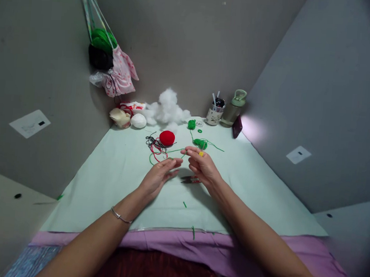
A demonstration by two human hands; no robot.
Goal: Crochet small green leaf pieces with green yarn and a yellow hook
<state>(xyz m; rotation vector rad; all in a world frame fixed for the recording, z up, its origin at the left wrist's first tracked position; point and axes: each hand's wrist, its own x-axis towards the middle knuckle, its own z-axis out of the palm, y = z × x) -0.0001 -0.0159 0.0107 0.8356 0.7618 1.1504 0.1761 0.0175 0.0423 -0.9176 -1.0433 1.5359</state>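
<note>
Green yarn [175, 150] is pinched by right hand [203, 165]; whether left hand [157, 175] pinches, I cannot tell.

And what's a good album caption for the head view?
Left hand and right hand handling green yarn near a red yarn ball and white stuffing.

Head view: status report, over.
Right hand pinching green yarn. Left hand alongside, hold unclear. Scissors close by, partly hidden behind right hand.

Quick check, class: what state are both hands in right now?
Left hand: loosely curved, green yarn beside it; whether it grips cannot be told.
Right hand: closed, apparently pinching green yarn.
</note>
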